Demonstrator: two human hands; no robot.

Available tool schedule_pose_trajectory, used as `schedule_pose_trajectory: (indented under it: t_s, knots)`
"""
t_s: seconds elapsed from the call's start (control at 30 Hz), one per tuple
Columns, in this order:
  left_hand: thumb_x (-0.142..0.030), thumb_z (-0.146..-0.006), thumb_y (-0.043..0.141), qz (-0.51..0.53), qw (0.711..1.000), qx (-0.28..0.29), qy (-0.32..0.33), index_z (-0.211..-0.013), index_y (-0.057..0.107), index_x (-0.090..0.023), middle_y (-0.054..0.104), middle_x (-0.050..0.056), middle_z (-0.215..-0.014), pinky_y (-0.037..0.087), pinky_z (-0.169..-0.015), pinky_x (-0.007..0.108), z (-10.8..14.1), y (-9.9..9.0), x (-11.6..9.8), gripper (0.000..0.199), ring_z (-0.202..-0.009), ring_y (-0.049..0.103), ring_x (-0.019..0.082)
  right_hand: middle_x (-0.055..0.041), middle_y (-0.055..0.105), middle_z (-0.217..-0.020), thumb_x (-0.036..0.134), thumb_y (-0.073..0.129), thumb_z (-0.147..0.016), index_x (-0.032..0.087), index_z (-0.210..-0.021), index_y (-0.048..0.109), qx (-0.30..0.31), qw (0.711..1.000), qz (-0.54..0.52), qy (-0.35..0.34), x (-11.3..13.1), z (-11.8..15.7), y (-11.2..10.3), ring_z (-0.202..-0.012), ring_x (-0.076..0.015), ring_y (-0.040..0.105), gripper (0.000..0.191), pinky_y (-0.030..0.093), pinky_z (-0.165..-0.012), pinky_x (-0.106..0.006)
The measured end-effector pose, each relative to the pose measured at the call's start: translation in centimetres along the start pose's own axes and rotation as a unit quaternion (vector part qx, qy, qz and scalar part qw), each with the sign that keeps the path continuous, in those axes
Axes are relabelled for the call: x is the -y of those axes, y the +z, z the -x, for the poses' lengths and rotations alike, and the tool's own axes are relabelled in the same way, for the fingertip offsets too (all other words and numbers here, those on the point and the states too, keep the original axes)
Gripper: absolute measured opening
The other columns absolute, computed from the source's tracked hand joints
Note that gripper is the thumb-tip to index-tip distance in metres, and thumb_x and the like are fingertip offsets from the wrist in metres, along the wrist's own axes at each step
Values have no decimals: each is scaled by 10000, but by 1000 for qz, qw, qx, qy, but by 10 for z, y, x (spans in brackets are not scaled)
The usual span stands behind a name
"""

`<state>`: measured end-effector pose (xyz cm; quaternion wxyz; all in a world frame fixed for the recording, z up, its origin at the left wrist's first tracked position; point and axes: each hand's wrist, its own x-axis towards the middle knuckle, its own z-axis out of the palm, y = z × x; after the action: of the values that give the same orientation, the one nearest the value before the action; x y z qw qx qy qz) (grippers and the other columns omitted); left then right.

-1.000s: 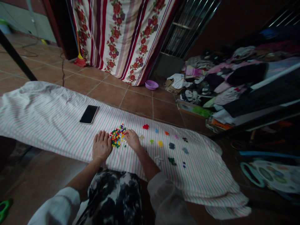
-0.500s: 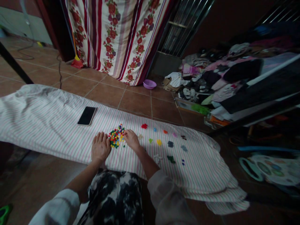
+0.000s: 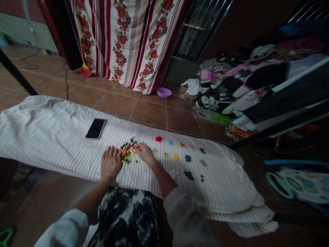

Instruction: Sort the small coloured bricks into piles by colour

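A mixed pile of small coloured pieces [image 3: 127,151] lies on a striped cloth [image 3: 64,144]. My left hand [image 3: 111,162] rests flat on the cloth at the pile's left edge, fingers stretched out. At the right edge of the pile, my right hand [image 3: 144,153] has thumb and fingers pinched together; whatever is between the fingertips is too small to make out. To the right lie little single-colour groups, among them red pieces [image 3: 158,139], yellow pieces [image 3: 175,156], dark grey pieces [image 3: 187,158], dark green pieces [image 3: 189,175] and white pieces [image 3: 173,175].
A phone [image 3: 96,129] lies on the cloth left of the pile. Beyond the cloth, a purple basin [image 3: 164,92] stands on the tiled floor by a floral curtain [image 3: 133,44]. Heaped clothes [image 3: 246,75] fill the right side, and a dark bar [image 3: 17,72] slants at the left.
Both hands hold nearly the same places, the right still pinching at the pile's edge. The whole view has shifted very slightly.
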<state>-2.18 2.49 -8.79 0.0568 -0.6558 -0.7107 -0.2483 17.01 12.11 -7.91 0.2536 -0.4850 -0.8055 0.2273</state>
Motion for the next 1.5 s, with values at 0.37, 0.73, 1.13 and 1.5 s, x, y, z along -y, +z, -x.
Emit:
schedule_pose_trajectory:
  t_s: [0.37, 0.73, 1.13, 1.5]
  knots:
    - [-336, -967, 281, 4, 1000, -1, -5, -1211, 638, -60, 592, 227, -1365, 347, -1129, 512, 0, 1, -1, 513, -1379, 452, 344, -34, 693, -861, 182, 544, -813, 211, -869, 639, -183, 969, 15, 164, -52, -7, -56, -781, -164, 643, 114, 501, -767, -286]
    - [-334, -968, 299, -2, 1000, -4, -4, -1216, 634, -94, 606, 197, -1359, 362, -1125, 498, 0, 1, -1, 482, -1372, 468, 324, -30, 705, -742, 105, 559, -708, 211, -756, 661, -199, 948, 70, 240, -105, -12, -74, -748, -169, 657, 155, 515, -782, -287]
    - [-338, -968, 283, -3, 1000, 3, -15, -1224, 633, -94, 586, 201, -1382, 353, -1131, 501, -1, 1, -1, 497, -1379, 457, 324, -70, 742, -921, 83, 421, -738, 181, -976, 702, -200, 956, 37, 210, -98, -10, -71, -916, -198, 683, 382, 509, -910, -355]
    - [-332, -971, 295, -15, 1000, 15, -6, -1241, 631, -50, 586, 218, -1379, 355, -1127, 498, -2, 0, -1, 515, -1373, 459, 351, -102, 709, -1022, 113, 473, -861, 178, -1030, 734, -150, 979, 78, 116, -59, -13, -61, -997, -220, 640, 317, 488, -936, -353]
